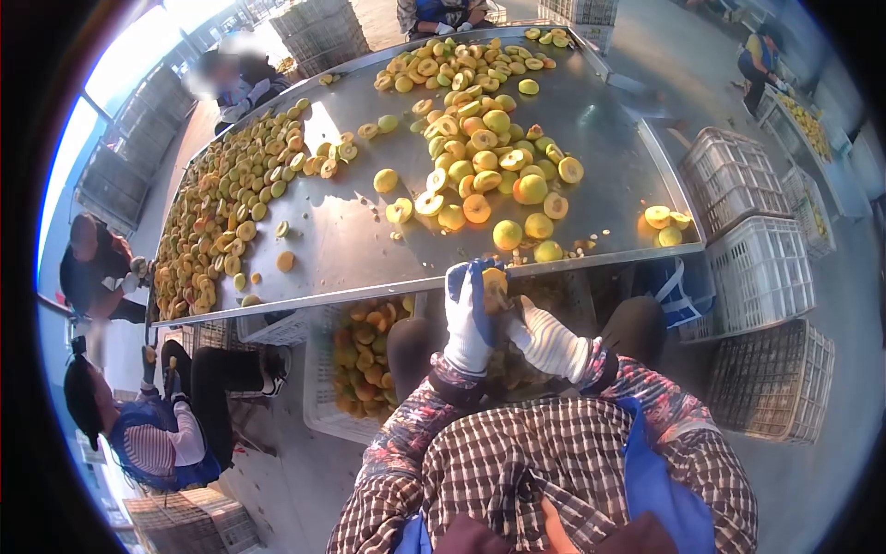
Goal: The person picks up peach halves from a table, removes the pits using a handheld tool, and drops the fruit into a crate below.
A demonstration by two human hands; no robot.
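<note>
My left hand (468, 319), in a white glove with blue on the fingers, is closed around a peach half (495, 284) just beyond the metal table's near edge. The cut, brownish-yellow face of the fruit shows. Close against it from the right is my right hand (552, 343), in a pale striped glove, its fingers closed. Whatever the right fingers grip, if anything, is hidden. On the metal table (341, 235) ahead lies a pile of whole and halved peaches (484, 152). A few separate halves (666, 222) sit at the right corner.
Many cut halves (217, 217) cover the table's left side. Below the near edge stands a white crate (318, 379) of peaches. Stacked plastic crates (761, 268) are at my right. Co-workers sit around the table, one person (157, 434) at lower left.
</note>
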